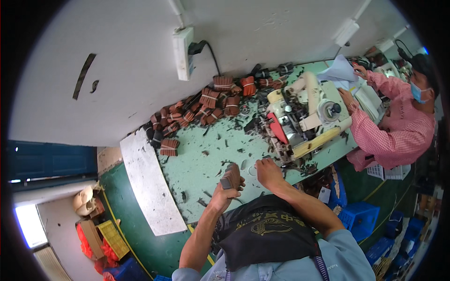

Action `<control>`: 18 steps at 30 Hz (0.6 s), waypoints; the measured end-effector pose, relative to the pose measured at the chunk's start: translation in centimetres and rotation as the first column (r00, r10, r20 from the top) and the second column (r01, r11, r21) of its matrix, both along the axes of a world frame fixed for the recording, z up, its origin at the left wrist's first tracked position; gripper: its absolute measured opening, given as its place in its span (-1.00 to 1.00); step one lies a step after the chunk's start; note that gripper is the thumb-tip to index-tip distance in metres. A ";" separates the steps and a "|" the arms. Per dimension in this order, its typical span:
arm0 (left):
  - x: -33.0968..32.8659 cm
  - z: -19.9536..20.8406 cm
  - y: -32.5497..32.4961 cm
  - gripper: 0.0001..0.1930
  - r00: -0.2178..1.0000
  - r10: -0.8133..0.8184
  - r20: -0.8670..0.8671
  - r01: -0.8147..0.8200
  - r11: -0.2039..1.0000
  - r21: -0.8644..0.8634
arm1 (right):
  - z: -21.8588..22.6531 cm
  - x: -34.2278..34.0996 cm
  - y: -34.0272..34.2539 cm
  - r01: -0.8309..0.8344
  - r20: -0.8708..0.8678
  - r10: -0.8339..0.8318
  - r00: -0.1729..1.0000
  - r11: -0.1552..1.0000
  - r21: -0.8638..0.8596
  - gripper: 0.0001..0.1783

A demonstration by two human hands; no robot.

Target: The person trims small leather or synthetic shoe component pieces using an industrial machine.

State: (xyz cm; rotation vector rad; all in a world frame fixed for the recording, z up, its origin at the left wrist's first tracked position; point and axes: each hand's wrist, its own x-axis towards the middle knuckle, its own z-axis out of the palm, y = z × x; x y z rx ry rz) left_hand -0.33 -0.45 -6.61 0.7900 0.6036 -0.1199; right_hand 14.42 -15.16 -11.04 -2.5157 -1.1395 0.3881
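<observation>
My left hand (223,197) is wrapped round a stack of brown leather-like strips (230,175), held upright above the near edge of the pale green table (199,154). To its right, my right hand (269,172) is closed with fingers curled over the tabletop, close to the working end of a cream-coloured machine (304,105). Whatever those fingers pinch, if anything, is hidden. A red part (278,128) shows on the machine's front. One bundle of brown strips (169,147) lies apart at the table's left.
Tied bundles of brown strips (208,98) are heaped along the wall, and dark scraps litter the tabletop. A white board (152,187) covers the left end. On the right, a person in a pink checked top (393,122) handles paper beside the machine. Blue crates (361,220) stand below.
</observation>
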 end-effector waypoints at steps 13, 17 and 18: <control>1.0 -2.8 0.1 -0.24 0.990 -0.085 0.112 0.061 0.977 0.204 | 4.3 -1.5 2.4 0.249 -0.962 0.187 0.201 0.940 0.235 0.08; 2.6 0.9 -0.9 -0.27 0.997 -0.065 -0.040 0.072 0.976 0.207 | 4.5 -2.1 3.1 0.359 -0.954 0.105 0.281 0.910 0.206 0.04; 2.2 0.4 -0.3 -0.27 0.997 -0.073 -0.033 0.079 0.971 0.227 | 6.5 -2.4 3.4 0.394 -0.963 0.045 0.264 0.907 0.150 0.02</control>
